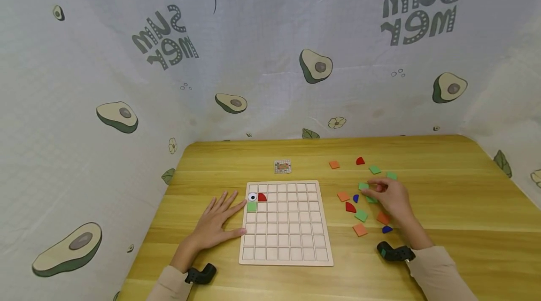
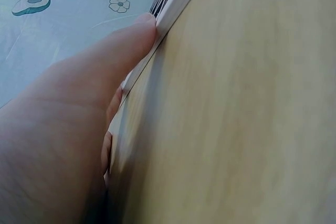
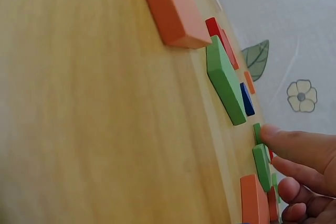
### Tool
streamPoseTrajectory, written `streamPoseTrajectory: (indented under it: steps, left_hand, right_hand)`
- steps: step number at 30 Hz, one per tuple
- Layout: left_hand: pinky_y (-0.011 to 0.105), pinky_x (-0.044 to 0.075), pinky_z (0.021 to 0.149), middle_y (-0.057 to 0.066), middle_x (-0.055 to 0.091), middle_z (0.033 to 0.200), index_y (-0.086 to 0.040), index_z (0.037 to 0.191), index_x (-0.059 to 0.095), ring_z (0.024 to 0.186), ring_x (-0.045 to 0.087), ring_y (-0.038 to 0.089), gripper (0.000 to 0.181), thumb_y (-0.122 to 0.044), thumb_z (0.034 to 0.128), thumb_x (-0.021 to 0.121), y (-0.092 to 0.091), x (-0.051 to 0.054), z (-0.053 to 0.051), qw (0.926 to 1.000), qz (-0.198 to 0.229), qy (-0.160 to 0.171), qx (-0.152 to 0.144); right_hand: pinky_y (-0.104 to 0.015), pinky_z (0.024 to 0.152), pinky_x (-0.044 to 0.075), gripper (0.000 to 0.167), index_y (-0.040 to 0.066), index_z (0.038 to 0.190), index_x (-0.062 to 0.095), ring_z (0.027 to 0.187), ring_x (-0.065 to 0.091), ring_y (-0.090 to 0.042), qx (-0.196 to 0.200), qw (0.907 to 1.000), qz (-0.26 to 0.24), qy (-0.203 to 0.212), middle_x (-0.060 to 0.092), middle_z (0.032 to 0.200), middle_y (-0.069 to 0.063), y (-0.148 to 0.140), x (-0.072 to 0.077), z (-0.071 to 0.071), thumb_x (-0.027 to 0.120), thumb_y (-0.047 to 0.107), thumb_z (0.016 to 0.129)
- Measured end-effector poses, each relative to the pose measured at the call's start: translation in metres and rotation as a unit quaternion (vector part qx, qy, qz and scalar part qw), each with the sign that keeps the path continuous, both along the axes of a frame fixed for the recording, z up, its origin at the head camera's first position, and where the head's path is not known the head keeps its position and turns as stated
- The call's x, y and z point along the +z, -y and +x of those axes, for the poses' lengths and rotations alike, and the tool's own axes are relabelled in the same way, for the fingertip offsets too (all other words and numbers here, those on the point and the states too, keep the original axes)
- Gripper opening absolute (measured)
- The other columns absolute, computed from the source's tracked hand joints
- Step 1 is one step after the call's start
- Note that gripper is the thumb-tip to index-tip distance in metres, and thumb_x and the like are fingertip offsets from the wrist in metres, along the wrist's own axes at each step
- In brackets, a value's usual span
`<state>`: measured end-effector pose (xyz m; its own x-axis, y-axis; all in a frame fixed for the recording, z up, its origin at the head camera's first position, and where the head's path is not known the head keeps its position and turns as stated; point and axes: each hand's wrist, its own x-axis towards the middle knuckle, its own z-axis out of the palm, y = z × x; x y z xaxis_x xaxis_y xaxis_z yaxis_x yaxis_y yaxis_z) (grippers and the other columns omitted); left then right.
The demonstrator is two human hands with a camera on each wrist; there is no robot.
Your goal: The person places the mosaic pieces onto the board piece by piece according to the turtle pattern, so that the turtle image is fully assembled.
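My left hand (image 1: 215, 223) lies spread on the table, its index fingertip and thumb touching the left edge of a wooden grid board (image 1: 285, 256). In the left wrist view, the thumb (image 2: 113, 48) rests on the board's side. On the board sit a white eye tile (image 1: 252, 197), a red quarter-round tile (image 1: 262, 197) and a green square (image 1: 251, 206). My right hand (image 1: 392, 196) reaches low over loose tiles, thumb and index finger apart beside a green square tile (image 1: 363, 186). In the right wrist view, the thumb tip touches a green tile (image 3: 257, 133). A little red shows behind the fingers.
A small pattern card (image 1: 282, 166) lies beyond the board. Several loose tiles spread around my right hand: orange squares (image 1: 360, 230), green squares (image 1: 361, 215), blue half-rounds (image 1: 387, 229) and red quarter-rounds (image 1: 350, 207). A printed curtain (image 1: 270, 57) hangs behind the table.
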<state>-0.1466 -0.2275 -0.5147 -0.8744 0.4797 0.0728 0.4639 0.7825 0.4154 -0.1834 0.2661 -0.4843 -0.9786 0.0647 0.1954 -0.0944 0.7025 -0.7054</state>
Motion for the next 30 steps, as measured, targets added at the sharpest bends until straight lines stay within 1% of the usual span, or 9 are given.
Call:
streamPoseTrajectory:
  steps: [8,15,30]
  left_hand:
    - [0.059,0.002,0.118,0.004,0.016,0.166,-0.034,0.157,0.033,0.151,0.007,0.033,0.080,-0.065,0.0891,0.060,-0.0004,0.0010,-0.0010,1.0000,0.007,-0.005,-0.004]
    - [0.057,0.001,0.118,0.003,0.014,0.166,-0.035,0.157,0.031,0.152,0.005,0.032,0.080,-0.065,0.0892,0.060,0.0008,-0.0010,-0.0007,1.0000,0.003,-0.003,-0.004]
    - [0.057,0.001,0.119,0.001,0.013,0.166,-0.036,0.157,0.031,0.152,0.004,0.030,0.079,-0.066,0.0895,0.059,0.0020,-0.0038,-0.0019,1.0000,0.004,-0.003,-0.002]
  right_hand:
    - [-0.025,0.054,0.033,0.034,-0.011,0.103,0.072,0.065,0.041,-0.017,0.018,0.9996,0.019,-0.004,0.051,0.070,-0.004,-0.0018,-0.0030,-0.0028,0.083,0.013,0.082]
    - [-0.025,0.054,0.033,0.032,-0.012,0.103,0.071,0.065,0.041,-0.018,0.025,0.9995,0.019,0.001,0.052,0.070,-0.005,-0.0006,-0.0026,-0.0026,0.081,0.010,0.084]
    - [-0.025,0.052,0.030,0.026,-0.013,0.101,0.072,0.062,0.039,-0.017,0.040,0.9988,0.025,-0.012,0.048,0.067,-0.003,-0.0018,-0.0063,-0.0076,0.079,0.007,0.086]
